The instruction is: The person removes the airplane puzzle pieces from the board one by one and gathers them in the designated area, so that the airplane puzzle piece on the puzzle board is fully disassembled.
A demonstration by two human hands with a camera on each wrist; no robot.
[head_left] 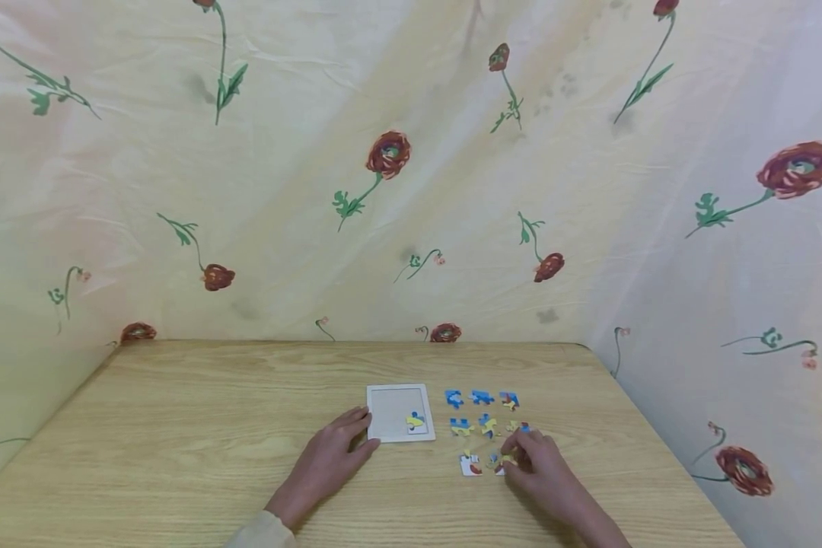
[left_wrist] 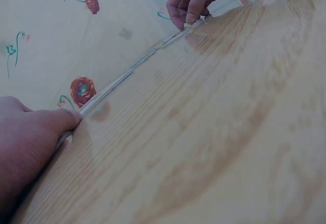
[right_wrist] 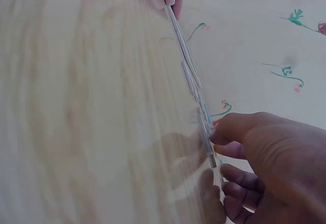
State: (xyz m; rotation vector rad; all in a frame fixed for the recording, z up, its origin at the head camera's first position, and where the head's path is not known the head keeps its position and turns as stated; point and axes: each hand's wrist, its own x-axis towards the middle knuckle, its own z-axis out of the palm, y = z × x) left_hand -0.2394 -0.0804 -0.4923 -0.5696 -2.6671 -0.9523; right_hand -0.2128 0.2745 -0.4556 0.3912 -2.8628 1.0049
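Note:
A white square puzzle frame (head_left: 431,411) lies on the table, with one blue, yellow and white piece (head_left: 415,422) in its lower right corner. My left hand (head_left: 332,454) rests at the frame's lower left corner, fingers along the left side and thumb at the bottom edge. Right of the frame, several loose jigsaw pieces lie in rough rows. My right hand (head_left: 540,468) has thumb and fingers curled in at the bottom right jigsaw piece (head_left: 500,469), pinching it and partly hiding it. In the right wrist view, the right thumb and fingers (right_wrist: 239,127) bend down at the table surface.
Blue pieces (head_left: 454,398) make up part of the top row, and a white and red piece (head_left: 470,465) lies left of the right hand. The wooden table (head_left: 212,411) meets a flower-printed cloth (head_left: 301,152) at its back and sides.

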